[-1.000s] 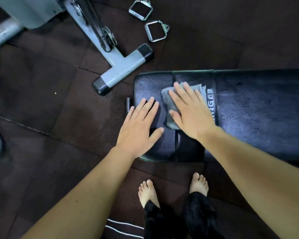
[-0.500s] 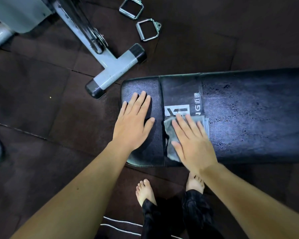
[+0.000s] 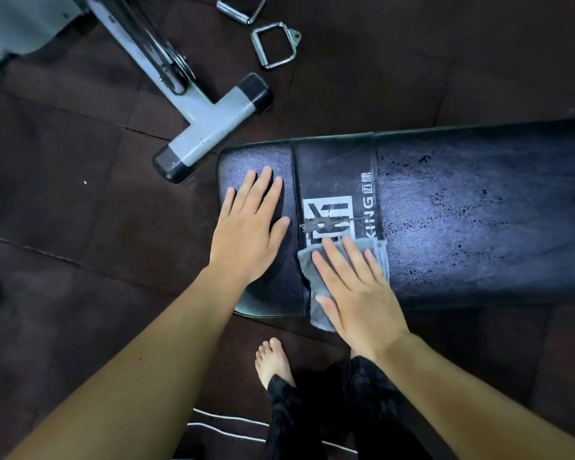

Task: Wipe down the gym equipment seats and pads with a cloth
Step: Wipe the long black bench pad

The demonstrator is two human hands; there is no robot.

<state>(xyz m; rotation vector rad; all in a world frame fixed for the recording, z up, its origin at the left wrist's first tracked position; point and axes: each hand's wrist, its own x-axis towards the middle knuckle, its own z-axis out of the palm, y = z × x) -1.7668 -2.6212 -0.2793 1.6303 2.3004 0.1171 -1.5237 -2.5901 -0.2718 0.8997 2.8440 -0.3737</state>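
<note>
At the bench pad's (image 3: 478, 227) near edge, the flat right hand (image 3: 356, 293) presses the soft, limp cloth (image 3: 316, 310), best handled under a spread palm, while the left hand (image 3: 249, 227) lies open on the pad's end

Your grey cloth (image 3: 316, 287) on the black bench pad (image 3: 478, 220).
It lies flattened at the pad's near edge, one corner hanging over.

Two metal cable handles (image 3: 273, 44) lie beside a grey machine foot (image 3: 213, 124).
</note>
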